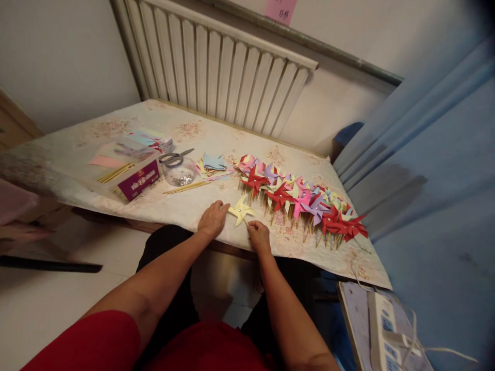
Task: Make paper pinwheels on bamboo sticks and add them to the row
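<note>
A pale yellow paper pinwheel [240,209] is held low over the table's near edge, between my two hands. My left hand [213,219] is closed, its fingertips at the tip of the left blade. With a pinch, my right hand [259,237] grips the pinwheel's thin stick just below the blades; most of the stick is hidden by that hand. Right of it, many finished pinwheels [279,196] in red, pink, purple and yellow lie in overlapping rows, sticks toward me. Several loose wooden sticks [187,187] rest beyond my left hand.
Scissors [176,158] lie across a clear bowl [184,178] of small shiny pieces. Beside it stand a purple-fronted box [138,180] with sticks and a stack of coloured paper [214,163]. A radiator [232,72] is behind the table; a power strip [384,330] sits lower right.
</note>
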`<state>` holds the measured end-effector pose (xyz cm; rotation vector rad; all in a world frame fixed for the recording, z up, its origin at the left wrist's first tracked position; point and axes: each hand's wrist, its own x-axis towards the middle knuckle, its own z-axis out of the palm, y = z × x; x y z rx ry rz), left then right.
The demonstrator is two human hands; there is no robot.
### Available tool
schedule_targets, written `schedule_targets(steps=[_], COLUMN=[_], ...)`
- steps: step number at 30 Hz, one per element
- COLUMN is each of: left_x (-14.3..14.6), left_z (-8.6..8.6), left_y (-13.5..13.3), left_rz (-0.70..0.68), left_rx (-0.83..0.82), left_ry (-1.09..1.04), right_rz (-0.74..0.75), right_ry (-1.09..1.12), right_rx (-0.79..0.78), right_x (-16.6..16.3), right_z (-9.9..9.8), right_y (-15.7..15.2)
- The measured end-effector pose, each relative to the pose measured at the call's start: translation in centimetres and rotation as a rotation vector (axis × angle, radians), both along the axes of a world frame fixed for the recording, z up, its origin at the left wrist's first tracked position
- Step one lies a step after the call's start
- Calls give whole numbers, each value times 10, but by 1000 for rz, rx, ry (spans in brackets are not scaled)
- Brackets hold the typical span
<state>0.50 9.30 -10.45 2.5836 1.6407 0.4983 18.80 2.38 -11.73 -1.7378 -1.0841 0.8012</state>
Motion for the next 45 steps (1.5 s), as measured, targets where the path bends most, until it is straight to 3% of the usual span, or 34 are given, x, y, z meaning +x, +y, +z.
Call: schedule_targets(steps=[16, 45], left_x=[1, -2], left_z=[-3, -7], left_y=[0, 0], left_rz=[13, 57], left_rx=[42, 40], left_ry=[-18, -121], right_rz=[-56, -69], right_ry=[-28, 11], right_rx=[54, 84], right_x=[-6, -15], right_z=[-12, -8], right_y=[8, 12])
